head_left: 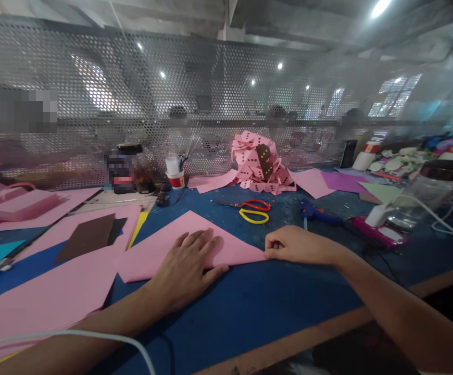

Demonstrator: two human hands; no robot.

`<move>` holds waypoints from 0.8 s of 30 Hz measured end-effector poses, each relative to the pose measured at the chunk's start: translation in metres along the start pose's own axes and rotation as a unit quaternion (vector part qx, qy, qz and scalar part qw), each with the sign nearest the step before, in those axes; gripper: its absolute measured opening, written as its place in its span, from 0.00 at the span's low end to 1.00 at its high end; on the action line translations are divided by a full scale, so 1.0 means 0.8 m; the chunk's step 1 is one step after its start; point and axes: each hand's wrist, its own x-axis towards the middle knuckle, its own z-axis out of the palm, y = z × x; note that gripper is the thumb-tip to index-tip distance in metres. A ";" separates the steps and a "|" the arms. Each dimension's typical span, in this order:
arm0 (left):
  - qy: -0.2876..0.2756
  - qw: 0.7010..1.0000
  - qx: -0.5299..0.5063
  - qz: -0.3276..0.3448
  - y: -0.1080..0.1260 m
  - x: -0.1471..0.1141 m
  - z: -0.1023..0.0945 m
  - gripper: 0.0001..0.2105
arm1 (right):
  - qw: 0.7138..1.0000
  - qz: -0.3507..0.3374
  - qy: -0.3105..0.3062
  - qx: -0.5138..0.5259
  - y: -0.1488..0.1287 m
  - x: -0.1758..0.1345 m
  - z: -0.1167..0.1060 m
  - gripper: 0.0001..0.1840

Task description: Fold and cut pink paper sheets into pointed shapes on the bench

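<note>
1. Blue table under everything, so I'm using the middle of the folded pink sheet as the clock centre.
2. Loose pink sheets spread out around 8 to 9 o'clock, well within reach tbh.
3. The folded pink sheet itself lies flat on the table, peak at 12, long edge facing the person. Looks like light, card-ish paper: I'd guess it's a bit stiff, easy to slide, and quick to pick up stray creases. Best hold imo is a flat palm mid-sheet plus fingertips at the 3 o'clock corner.
4. Crumpled, dotted pink paper bundle up at 1 o'clock, well apart.
5. Left hand rests palm-down across the sheet, fingers loosely spread, not pinching anything.
6. Right hand is at 3, fingers curled narrow against that corner. Pinch or press? Can't tell.
7. Scissors at 2, blades parted slightly, if at all.
</note>
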 end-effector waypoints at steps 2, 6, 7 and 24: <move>0.004 1.000 -0.003 0.000 0.000 0.000 0.001 0.32 | 1.000 -0.004 0.000 -0.002 0.000 0.000 0.000 0.12; 0.008 1.000 -0.005 -0.001 -0.001 0.000 0.001 0.32 | 1.000 -0.005 -0.003 -0.004 -0.002 -0.002 -0.001 0.12; 0.006 1.000 -0.003 -0.001 -0.001 0.000 0.000 0.32 | 1.000 -0.005 -0.003 -0.005 -0.003 -0.002 -0.002 0.12; 0.014 0.999 0.023 0.020 -0.005 0.001 0.002 0.28 | 1.000 -0.020 -0.003 -0.014 0.003 0.000 -0.001 0.11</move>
